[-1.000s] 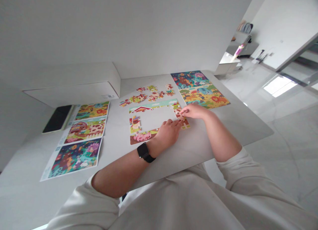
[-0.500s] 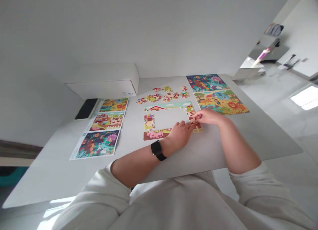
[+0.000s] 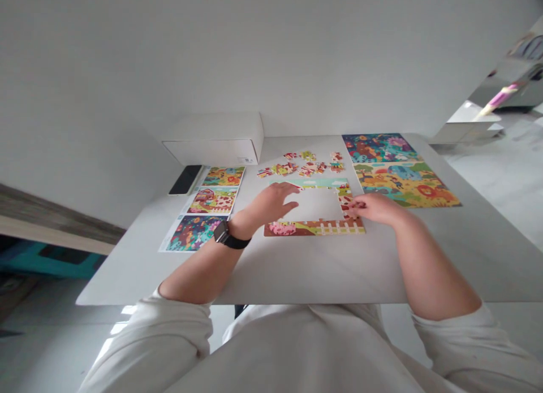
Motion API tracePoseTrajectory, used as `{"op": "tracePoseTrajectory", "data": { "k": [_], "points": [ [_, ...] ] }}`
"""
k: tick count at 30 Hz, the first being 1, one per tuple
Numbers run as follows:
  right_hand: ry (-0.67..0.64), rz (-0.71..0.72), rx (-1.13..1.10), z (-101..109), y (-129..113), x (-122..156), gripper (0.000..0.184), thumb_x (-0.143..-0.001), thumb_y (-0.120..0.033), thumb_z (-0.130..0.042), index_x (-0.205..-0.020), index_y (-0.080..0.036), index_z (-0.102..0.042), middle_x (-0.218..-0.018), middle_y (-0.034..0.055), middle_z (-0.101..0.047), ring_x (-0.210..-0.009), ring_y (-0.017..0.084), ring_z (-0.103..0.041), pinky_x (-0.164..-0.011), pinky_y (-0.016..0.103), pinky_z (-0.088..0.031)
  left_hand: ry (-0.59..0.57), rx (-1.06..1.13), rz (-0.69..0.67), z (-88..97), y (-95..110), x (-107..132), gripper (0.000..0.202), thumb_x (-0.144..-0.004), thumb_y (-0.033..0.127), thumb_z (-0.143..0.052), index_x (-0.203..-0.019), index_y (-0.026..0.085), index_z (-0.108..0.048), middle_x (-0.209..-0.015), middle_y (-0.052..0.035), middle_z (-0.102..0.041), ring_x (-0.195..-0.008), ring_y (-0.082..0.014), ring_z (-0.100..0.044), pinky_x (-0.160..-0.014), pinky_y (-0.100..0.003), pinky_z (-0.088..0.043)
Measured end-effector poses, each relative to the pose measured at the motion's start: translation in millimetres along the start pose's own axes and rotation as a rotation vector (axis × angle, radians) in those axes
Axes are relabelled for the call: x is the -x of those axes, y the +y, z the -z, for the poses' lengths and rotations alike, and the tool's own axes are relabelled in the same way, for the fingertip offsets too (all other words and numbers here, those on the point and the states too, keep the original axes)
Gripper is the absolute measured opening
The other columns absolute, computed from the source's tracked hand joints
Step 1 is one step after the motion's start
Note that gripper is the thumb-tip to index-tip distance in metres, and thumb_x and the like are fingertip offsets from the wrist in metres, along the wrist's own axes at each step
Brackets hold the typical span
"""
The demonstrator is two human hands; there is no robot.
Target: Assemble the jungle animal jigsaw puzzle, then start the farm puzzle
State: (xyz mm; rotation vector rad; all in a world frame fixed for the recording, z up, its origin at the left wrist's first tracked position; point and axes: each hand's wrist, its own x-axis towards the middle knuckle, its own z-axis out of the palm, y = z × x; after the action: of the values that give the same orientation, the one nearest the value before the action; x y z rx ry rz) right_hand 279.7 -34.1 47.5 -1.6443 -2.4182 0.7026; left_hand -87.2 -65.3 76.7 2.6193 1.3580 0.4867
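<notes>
A jigsaw puzzle border (image 3: 337, 228) lies on the table, its middle bare, with pink pigs and a white fence along the near side. Over its left side reaches my left hand (image 3: 274, 202), thumb apart from the fingers and nothing held; it hides that side of the border. At the right side, the curled fingers of my right hand (image 3: 375, 207) pinch at a brown-and-white jigsaw piece in the border. Behind the border lie several loose jigsaw pieces (image 3: 311, 168), some of them overlapping.
To the right lie a dark night-scene puzzle (image 3: 379, 148) and a yellow safari puzzle (image 3: 403, 185). A picture sheet (image 3: 212, 201) with three scenes and a black phone (image 3: 185, 180) lie on the left. Behind them a white box (image 3: 212, 150) stands near the wall.
My left hand has left the border's lower right and moved to its left side, its fingers spreading. My right hand stays at the right side. The camera view has turned left.
</notes>
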Motion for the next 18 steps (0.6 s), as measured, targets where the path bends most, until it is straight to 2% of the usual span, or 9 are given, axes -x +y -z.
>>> {"op": "tracePoseTrajectory", "data": {
  "k": [3,6,11,14,18],
  "points": [
    [0.088,0.056,0.008,-5,-7,-1,0.017,-0.092,-0.033,-0.072,-0.104,-0.025,-0.081,-0.096,0.0060,-0.084,-0.084,0.024,-0.077,-0.072,0.032,-0.052,0.001,0.007,0.106,-1.6,-44,28,0.035,-0.099,0.039,-0.064,-0.128,0.023,-0.073,-0.132,-0.0098,-0.075,-0.125,-0.0293,-0.069,-0.113,-0.045,-0.052],
    [0.150,0.159,-0.009,-16,-24,-3,0.022,-0.094,-0.030,-0.068,-0.112,-0.025,-0.080,-0.092,0.0046,-0.082,-0.080,0.021,-0.074,-0.071,0.030,-0.050,0.013,0.049,0.100,-13.0,-67,47,0.042,-0.097,0.045,-0.065,-0.131,0.022,-0.073,-0.134,-0.0112,-0.075,-0.128,-0.0297,-0.068,-0.115,-0.045,-0.052],
    [0.149,0.418,0.001,-45,-58,-6,0.017,-0.097,-0.028,-0.064,-0.103,-0.025,-0.080,-0.093,0.0047,-0.079,-0.084,0.020,-0.071,-0.083,0.033,-0.050,-0.007,0.052,0.032,-21.2,-77,51,0.035,-0.098,0.040,-0.063,-0.124,0.022,-0.077,-0.137,-0.0107,-0.074,-0.130,-0.0290,-0.068,-0.117,-0.045,-0.050],
    [0.114,0.476,-0.010,-57,-67,-6,0.019,-0.099,-0.026,-0.062,-0.103,-0.025,-0.080,-0.097,0.0051,-0.079,-0.085,0.019,-0.071,-0.084,0.033,-0.050,-0.006,0.054,0.001,-18.8,-79,52,0.034,-0.096,0.041,-0.067,-0.123,0.023,-0.078,-0.140,-0.0096,-0.073,-0.132,-0.0285,-0.067,-0.119,-0.044,-0.049],
    [0.121,0.507,-0.026,-61,-71,-6,0.021,-0.099,-0.023,-0.060,-0.102,-0.026,-0.081,-0.098,0.0056,-0.079,-0.089,0.020,-0.072,-0.085,0.032,-0.051,-0.003,0.065,-0.025,-16.7,-83,57,0.042,-0.090,0.046,-0.075,-0.125,0.023,-0.078,-0.143,-0.0104,-0.072,-0.134,-0.0286,-0.066,-0.121,-0.042,-0.047]
  ]
}}
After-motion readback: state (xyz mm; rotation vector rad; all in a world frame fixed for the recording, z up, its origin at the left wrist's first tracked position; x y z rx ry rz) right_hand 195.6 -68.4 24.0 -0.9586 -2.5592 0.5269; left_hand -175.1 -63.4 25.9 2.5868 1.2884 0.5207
